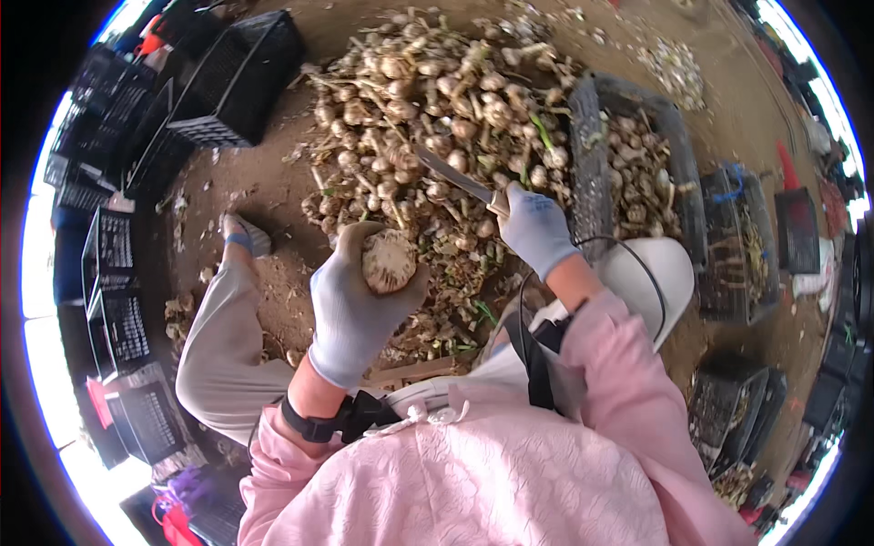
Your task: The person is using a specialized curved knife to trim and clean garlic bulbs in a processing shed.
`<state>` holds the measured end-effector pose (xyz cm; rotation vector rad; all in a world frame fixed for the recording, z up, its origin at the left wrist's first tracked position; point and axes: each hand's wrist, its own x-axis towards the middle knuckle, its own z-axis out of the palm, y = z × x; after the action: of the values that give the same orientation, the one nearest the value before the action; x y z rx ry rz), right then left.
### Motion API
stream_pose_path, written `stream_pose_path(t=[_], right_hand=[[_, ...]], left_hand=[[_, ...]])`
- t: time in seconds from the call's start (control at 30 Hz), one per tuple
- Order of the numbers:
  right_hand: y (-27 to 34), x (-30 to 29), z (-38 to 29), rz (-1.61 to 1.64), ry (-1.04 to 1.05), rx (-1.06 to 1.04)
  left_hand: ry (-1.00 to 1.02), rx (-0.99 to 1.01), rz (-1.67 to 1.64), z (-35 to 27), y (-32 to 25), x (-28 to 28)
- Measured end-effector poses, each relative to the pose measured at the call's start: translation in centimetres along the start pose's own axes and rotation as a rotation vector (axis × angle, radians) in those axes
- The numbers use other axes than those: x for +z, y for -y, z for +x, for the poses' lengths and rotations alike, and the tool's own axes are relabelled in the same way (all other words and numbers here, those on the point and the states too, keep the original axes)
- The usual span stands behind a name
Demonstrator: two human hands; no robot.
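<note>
My left hand (355, 293), in a whitish knit glove, is closed around a round garlic bulb (389, 261). The bulb's pale, brown-flecked face is turned up toward me. In my gloved right hand (536, 222) is the light-coloured handle of a knife (464, 181). Its blade slants up and to the left, above a large heap of garlic bulbs (437, 102) with stalks attached. The blade is apart from the bulb in my left hand. Below the heap, cut stalks and dry trimmings (450, 293) lie between my legs.
Right of the heap stands a grey plastic crate (590, 157) holding garlic bulbs. Another crate (758, 273) with stalks is farther right. Black crates (239, 75) line the left side. A black cable (638, 263) loops near my right forearm. More garlic (676, 72) lies at the upper right.
</note>
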<state>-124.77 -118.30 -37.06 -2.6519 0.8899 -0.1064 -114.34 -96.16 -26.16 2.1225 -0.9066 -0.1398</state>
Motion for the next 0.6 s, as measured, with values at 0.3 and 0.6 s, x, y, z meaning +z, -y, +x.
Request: stream_pose_path(t=[0.3, 0.6], right_hand=[[8.4, -3.2, -4.3, 0.23, 0.062, -0.533], [2.7, 0.3, -0.8, 0.002, 0.133, -0.069]], left_hand=[[0.212, -0.185, -0.159, -0.7, 4.3, -0.6], [-0.037, -0.306, -0.101, -1.8, 7.4, -4.6]])
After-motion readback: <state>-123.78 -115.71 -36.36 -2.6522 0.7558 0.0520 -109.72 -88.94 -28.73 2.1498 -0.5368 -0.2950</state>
